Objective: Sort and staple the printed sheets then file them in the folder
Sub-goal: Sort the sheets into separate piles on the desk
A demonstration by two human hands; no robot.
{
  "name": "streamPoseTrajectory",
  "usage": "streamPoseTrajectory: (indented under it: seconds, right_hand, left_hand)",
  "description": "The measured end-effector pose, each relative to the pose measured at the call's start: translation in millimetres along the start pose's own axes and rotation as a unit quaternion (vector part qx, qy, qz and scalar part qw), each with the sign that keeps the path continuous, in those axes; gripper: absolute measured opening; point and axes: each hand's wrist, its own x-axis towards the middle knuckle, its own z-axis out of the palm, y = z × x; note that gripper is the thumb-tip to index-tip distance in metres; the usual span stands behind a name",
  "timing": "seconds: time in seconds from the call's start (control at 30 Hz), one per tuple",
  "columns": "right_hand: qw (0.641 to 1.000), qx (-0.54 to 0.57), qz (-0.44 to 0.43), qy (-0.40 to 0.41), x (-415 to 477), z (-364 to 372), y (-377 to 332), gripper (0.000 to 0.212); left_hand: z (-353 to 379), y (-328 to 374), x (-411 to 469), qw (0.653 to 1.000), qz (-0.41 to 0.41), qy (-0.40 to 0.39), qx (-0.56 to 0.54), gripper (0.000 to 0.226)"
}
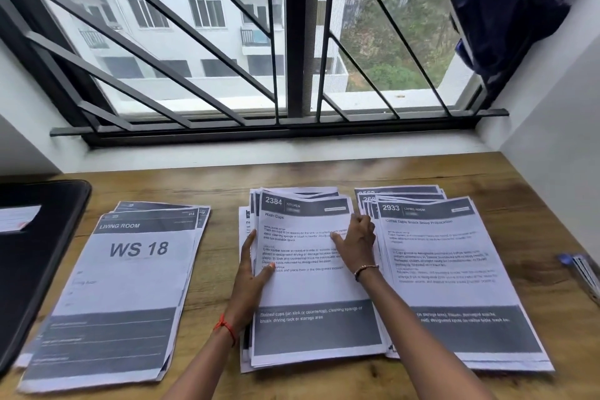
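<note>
Sheets were laid out in three stacks on a wooden table [216, 282] below a barred window [201, 42]. The middle stack [311, 295], headed "2384 KITCHEN", was held from both sides. The left hand [251, 273] was set against its left edge, with the fingers kept straight and close together along the paper and the thumb laid flat on the top sheet. The right hand [357, 243] was placed at its right edge, where the fingers were curled round the edge of the pile and the thumb was pressed on the top sheet.

The left stack [130, 276], marked "WS 18", was seen well apart from it, while the right stack [454, 269], headed "2933 LIVING ROOM", was found just beside it, its left edge passing under the right wrist. A black folder [42, 243] was lying at the table's left edge, closed. A blurred blue and clear object [581, 269] was seen at the right edge; what it was could not be told.
</note>
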Motion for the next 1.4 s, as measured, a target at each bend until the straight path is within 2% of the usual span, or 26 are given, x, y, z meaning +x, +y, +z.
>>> streamPoseTrajectory:
  seconds: [0.1, 0.17, 0.23, 0.3, 0.33, 0.43, 0.57, 0.63, 0.7, 0.83, 1.0, 1.2, 1.4]
  right_hand:
    - [1.0, 0.009, 0.01, 0.008, 4, -2, -2, 0.058]
    - [0.998, 0.027, -0.007, 0.06, 5, 0, -2, 0.052]
    - [0.988, 0.055, -0.065, 0.126, 1, 2, -4, 0.038]
    - [0.969, 0.052, -0.167, 0.176, -6, 6, -6, 0.021]
    - [0.956, 0.04, -0.227, 0.181, -11, 6, -7, 0.013]
    - [0.917, 0.024, -0.373, 0.141, -27, 13, -7, 0.011]
    - [0.892, 0.027, -0.439, 0.103, -39, 21, -5, 0.01]
    - [0.896, 0.041, -0.431, 0.102, -39, 19, -4, 0.006]
    - [0.914, 0.052, -0.387, 0.112, -36, 16, -6, 0.007]
    - [0.96, 0.097, -0.221, 0.141, -22, 11, -8, 0.015]
    - [0.992, 0.047, -0.08, 0.085, -9, 17, -3, 0.016]
    - [0.998, 0.045, -0.017, 0.04, -4, 8, -12, 0.027]
    - [0.998, 0.057, -0.003, 0.027, -1, 1, -14, 0.034]
  left_hand:
    - [0, 1, 0, 1.0, -0.001, -0.003, 0.004, 0.072]
    - [0, 1, 0, 1.0, -0.002, -0.003, 0.0, 0.071]
    - [0, 1, 0, 1.0, -0.002, -0.003, -0.004, 0.071]
    - [1, 2, 0, 1.0, -0.005, -0.001, 0.002, 0.071]
    - [1, 1, 1, 1.0, -0.005, 0.002, 0.007, 0.071]
    - [1, 1, 1, 1.0, 0.005, 0.012, 0.021, 0.072]
    - [1, 1, 1, 0.999, 0.008, 0.015, 0.032, 0.074]
    - [1, 1, 1, 0.999, 0.008, 0.015, 0.034, 0.074]
    - [1, 1, 1, 0.999, 0.003, 0.011, 0.031, 0.073]
    - [1, 4, -1, 1.0, -0.003, 0.003, 0.025, 0.071]
    - [2, 6, -3, 1.0, -0.007, 0.001, 0.013, 0.07]
    - [2, 7, -4, 1.0, -0.008, 0.004, 0.021, 0.069]
    - [3, 8, -3, 1.0, -0.008, 0.005, 0.024, 0.069]
